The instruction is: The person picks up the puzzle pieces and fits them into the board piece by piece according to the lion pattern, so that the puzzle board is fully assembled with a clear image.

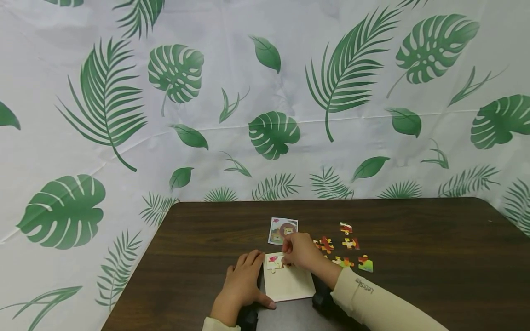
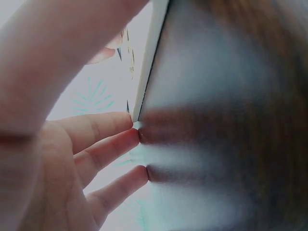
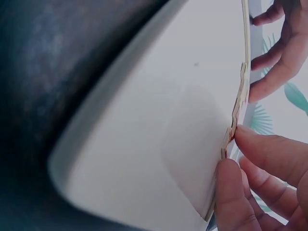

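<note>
A pale square puzzle board [image 1: 290, 285] lies on the table before me, with a puzzle piece showing a pink flower [image 1: 273, 262] at its upper left corner. My right hand [image 1: 304, 252] is over the board's top edge, its thumb and fingertips pinching a puzzle piece [image 3: 226, 139] that fingers mostly cover. Along the board's left side rests my left hand [image 1: 245, 281], fingers spread and fairly straight. In the left wrist view its fingertips [image 2: 129, 118] touch the tabletop and the board's corner [image 2: 135, 115].
Beyond the board lies a picture card with a lion [image 1: 276, 232], partly behind my right hand. Several loose puzzle pieces [image 1: 351, 243] are scattered right of the board on the dark wooden table [image 1: 207, 239]. A leaf-print cloth [image 1: 232, 161] hangs behind the table.
</note>
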The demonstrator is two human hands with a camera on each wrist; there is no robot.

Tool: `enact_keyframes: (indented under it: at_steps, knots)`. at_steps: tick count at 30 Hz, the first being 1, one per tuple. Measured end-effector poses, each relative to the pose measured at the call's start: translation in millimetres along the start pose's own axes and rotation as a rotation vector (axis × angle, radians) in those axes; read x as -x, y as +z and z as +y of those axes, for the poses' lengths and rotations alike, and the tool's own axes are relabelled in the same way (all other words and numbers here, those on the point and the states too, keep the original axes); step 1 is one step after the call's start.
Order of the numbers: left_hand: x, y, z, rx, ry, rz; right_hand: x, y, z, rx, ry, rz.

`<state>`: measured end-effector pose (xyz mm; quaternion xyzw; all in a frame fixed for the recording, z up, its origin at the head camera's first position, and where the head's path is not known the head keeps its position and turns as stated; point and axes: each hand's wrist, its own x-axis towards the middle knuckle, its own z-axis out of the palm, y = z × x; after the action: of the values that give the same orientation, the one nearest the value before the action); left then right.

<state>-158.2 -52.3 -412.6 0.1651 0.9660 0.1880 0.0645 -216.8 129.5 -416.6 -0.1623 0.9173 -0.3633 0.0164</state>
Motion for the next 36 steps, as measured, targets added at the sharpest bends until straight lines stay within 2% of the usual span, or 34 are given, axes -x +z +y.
enact_keyframes:
  at_steps: [11, 23, 30, 36]
  knots:
    - [-0.3, 0.5, -0.8, -0.003, 0.006, 0.0, 0.0, 1.7, -2.9, -0.002, 0.027, -0.005]
    - [-1.4, 0.2, 0.4, -0.007, 0.002, -0.011, -1.4, 1.6, -5.9, 0.045, 0.041, -0.002]
    - [-1.0, 0.9, 0.0, -0.009, 0.005, -0.016, -1.6, 1.7, -8.6, 0.087, 0.012, 0.018]
    - [-0.6, 0.3, 0.9, -0.008, 0.009, -0.01, -1.0, 0.0, -8.1, 0.069, -0.013, 0.041]
